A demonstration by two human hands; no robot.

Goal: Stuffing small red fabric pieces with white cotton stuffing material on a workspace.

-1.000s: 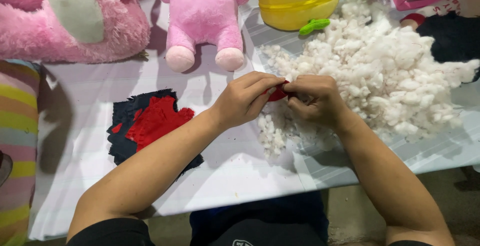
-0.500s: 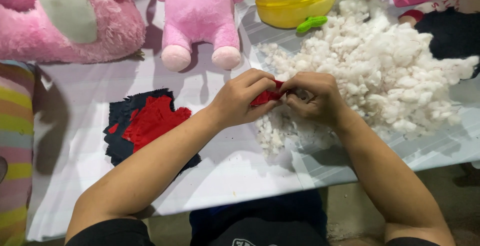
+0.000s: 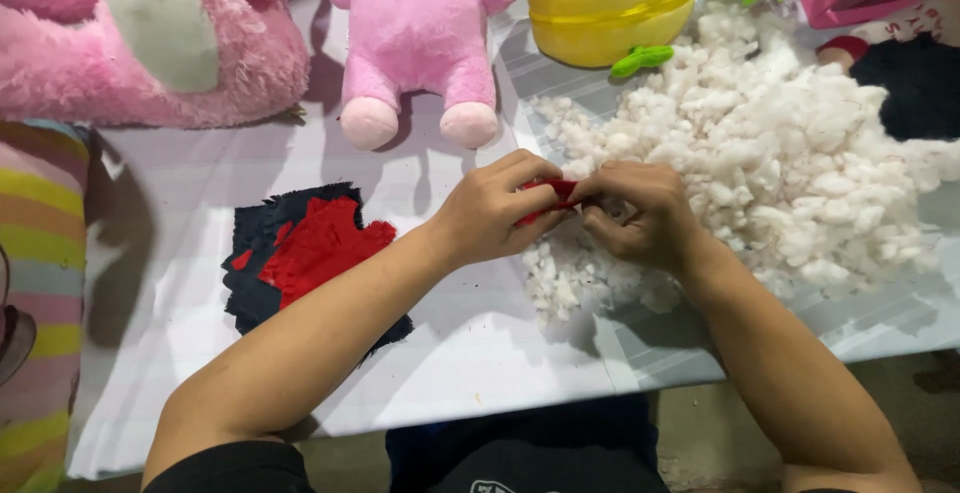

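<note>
1. A surface (image 3: 200, 203) draped in pale cloth, seen from above. Along the far edge sit a large pink plush (image 3: 150, 33), a smaller pink plush toy (image 3: 420, 33) and a yellow plush (image 3: 610, 3). A striped cushion (image 3: 40, 293) stands at the left edge.
2. A heap of white stuffing (image 3: 790, 173) covers the right half of the surface and spreads toward the near edge.
3. A small red fabric piece (image 3: 548, 195) is held between both hands at the heap's left margin, just above the loose clumps. Most of it is hidden by fingers; its long axis seems to run left to right, from one hand to the other.
4. Left hand (image 3: 495, 211): fingers curled and pressed together, pinching the left end of the red piece.
5. Right hand (image 3: 640, 215): fingers bent in, pinching the right end, with white tufts directly under the palm. Whether it also holds stuffing I cannot tell.
6. The stuffing lies to the right and beyond, so the right hand is the nearer one to it.
7. Cut dark and red fabric pieces (image 3: 300, 253) lie flat beside the left forearm, well apart from the hands.
</note>
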